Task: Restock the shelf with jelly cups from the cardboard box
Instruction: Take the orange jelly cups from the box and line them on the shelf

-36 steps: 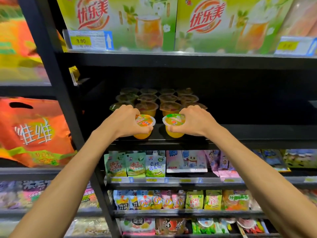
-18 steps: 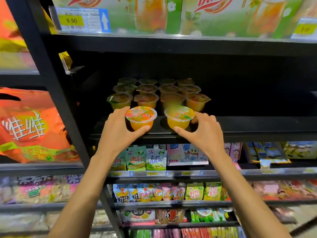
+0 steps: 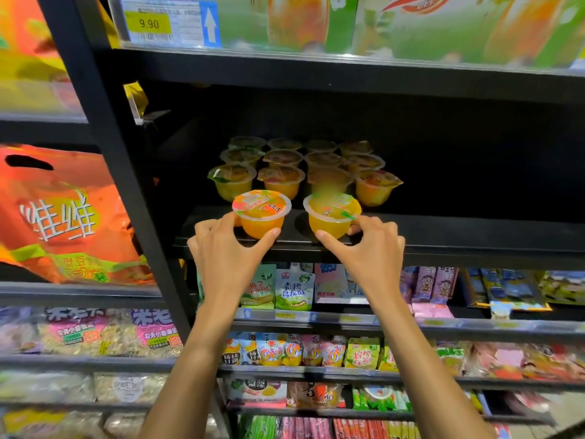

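Left hand (image 3: 226,248): thumb and fingers curled round an orange plastic jelly cup with a pink-and-white foil lid (image 3: 261,213), frame centre.
Right hand (image 3: 367,248): grips a second orange jelly cup with a yellow-green lid (image 3: 330,215) just beside it.
Both cups: at the front edge of the black metal shelf (image 3: 443,231), before rows of shelved jelly cups (image 3: 304,172).

I am losing the fingertips of the left hand (image 3: 224,248) behind the left jelly cup (image 3: 261,213), and those of the right hand (image 3: 364,248) behind the right jelly cup (image 3: 330,213). I am not making out whether either base is touching the shelf (image 3: 443,236). At 12 o'clock the back-row cups (image 3: 285,144) are sinking into shadow, labels unreadable. The green cartons (image 3: 285,20) are running off the top edge, and the orange bag (image 3: 63,217) is running off at 9 o'clock. The price tag (image 3: 161,23) small print is blurring.
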